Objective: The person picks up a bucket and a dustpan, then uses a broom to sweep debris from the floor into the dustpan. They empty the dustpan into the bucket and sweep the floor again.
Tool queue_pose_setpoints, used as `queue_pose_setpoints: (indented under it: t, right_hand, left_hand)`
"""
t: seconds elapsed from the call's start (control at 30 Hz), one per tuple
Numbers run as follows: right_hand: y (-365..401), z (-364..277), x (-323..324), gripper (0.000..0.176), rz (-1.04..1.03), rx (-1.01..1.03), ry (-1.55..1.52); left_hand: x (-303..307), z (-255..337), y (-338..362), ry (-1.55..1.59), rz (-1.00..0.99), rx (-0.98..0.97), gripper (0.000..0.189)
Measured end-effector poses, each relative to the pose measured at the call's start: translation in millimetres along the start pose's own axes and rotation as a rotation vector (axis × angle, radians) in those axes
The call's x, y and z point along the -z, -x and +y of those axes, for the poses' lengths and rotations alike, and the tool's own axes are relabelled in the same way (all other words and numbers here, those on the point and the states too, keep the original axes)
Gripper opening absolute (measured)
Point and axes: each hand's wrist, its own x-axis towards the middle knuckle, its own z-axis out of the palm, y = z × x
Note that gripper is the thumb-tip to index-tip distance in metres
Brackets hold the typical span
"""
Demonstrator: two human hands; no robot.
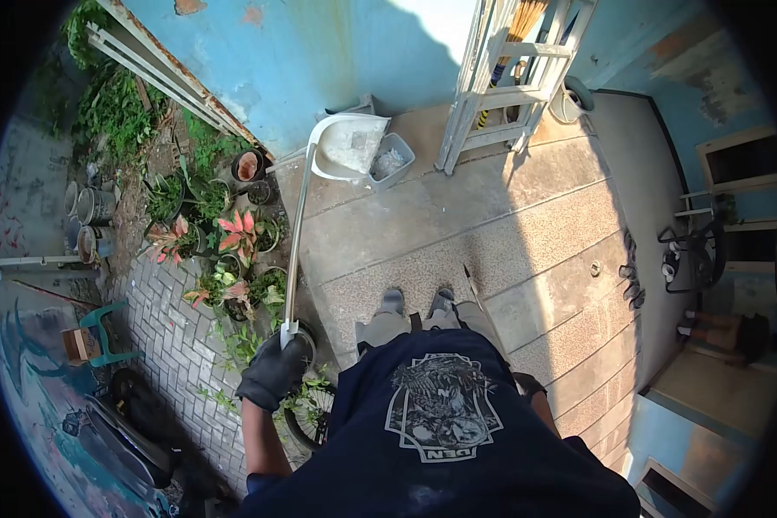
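My left hand (276, 371), in a black glove, is closed around the grip of a long-handled dustpan (295, 233). Its metal handle runs up to a white pan (351, 147), which is tilted beside a small grey bin (393, 161) with pale bits inside. My right hand (529, 385), also gloved in black, is at my right side, mostly hidden behind my dark shirt. A thin stick (487, 316) with a dark tip runs from the floor area ahead back to that hand. The fingers themselves are out of sight.
Folded ladders (514, 91) lean at the blue wall, with a broom (527, 19) behind them. Potted plants (242, 229) line the left edge of the paving. A green stool (108, 335) and a motorbike (134, 427) stand farther left. A person (725, 337) is at the far right.
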Motion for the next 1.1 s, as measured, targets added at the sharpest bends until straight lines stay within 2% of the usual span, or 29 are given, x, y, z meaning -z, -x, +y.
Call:
queue_pose_setpoints:
  t: [0.03,0.1,0.17,0.23,0.3,0.37,0.4,0.47,0.5,0.57,0.6,0.63,0.7,0.77,0.8,0.83,0.87,0.9,0.93,0.97,1.03,1.1]
  right_hand:
    - [15,-20,2,0.027,0.044,0.33,0.246]
    - [1,-55,11,0.025,-0.106,-0.189,-0.236]
    - [4,-89,17,0.025,-0.13,-0.179,-0.22]
    - [-1,-116,20,0.025,-0.162,-0.18,-0.205]
    - [-15,-132,19,0.024,-0.16,-0.123,-0.202]
    - [-18,-158,25,0.025,-0.134,-0.127,-0.179]
    - [-19,-172,32,0.026,-0.146,-0.155,-0.149]
    - [-19,-207,46,0.026,-0.159,-0.212,-0.082]
    - [-5,-237,47,0.027,-0.082,-0.221,-0.013]
    - [-21,-260,63,0.027,-0.11,-0.115,0.01]
    - [-30,-273,72,0.026,-0.078,-0.162,0.058]
    - [-37,-289,84,0.023,-0.128,-0.174,0.11]
    - [-59,-307,99,0.023,-0.168,-0.158,0.062]
    - [-73,-339,118,0.023,-0.235,-0.186,0.085]
    - [-75,-351,126,0.023,-0.283,-0.207,0.091]
    - [-79,-366,132,0.022,-0.295,-0.208,0.088]
    - [-84,-382,137,0.022,-0.303,-0.218,0.088]
    - [-85,-397,140,0.021,-0.309,-0.229,0.086]
    - [-80,-415,141,0.02,-0.288,-0.253,0.086]
    - [-79,-428,145,0.02,-0.293,-0.263,0.094]
    - [-78,-446,153,0.019,-0.276,-0.284,0.137]
    - [-82,-456,161,0.019,-0.273,-0.289,0.174]
  left_hand:
    - [11,13,13,0.113,-0.038,0.002,0.022]
    - [17,18,9,0.162,-0.05,0.051,0.023]
    - [17,12,-15,0.223,-0.05,0.087,0.023]
    - [-3,-35,-89,0.398,-0.069,0.256,0.024]
    - [-22,-54,-161,0.471,-0.111,0.35,0.023]
    - [-28,-64,-236,0.645,-0.241,0.501,0.025]
    - [-36,-71,-274,0.659,-0.233,0.506,0.025]
    - [-44,-73,-335,0.785,-0.05,0.572,0.026]
    - [-42,-58,-342,0.801,-0.03,0.575,0.026]
    - [-46,-27,-342,0.597,0.073,0.523,0.029]
    - [-37,-28,-350,0.514,0.045,0.467,0.026]
    - [-30,-31,-357,0.318,0.119,0.449,0.03]
    - [-17,-65,-373,-0.158,0.094,0.525,0.038]
    - [-18,-73,-368,-0.761,-0.048,0.414,0.044]
    - [-23,-50,-353,-0.809,-0.193,0.441,0.046]
    - [-33,-43,-349,-0.804,-0.132,0.56,0.048]
    - [-36,-93,-355,-1.037,-0.134,0.424,0.039]
    - [-40,-110,-357,-0.97,-0.085,0.565,0.044]
    - [-47,-98,-352,-0.907,-0.028,0.701,0.05]
    - [-52,-86,-347,-0.904,-0.033,0.714,0.05]
    - [-64,-2,-315,-0.836,0.118,0.806,0.049]
    - [-64,-48,-320,-0.858,0.152,0.802,0.045]
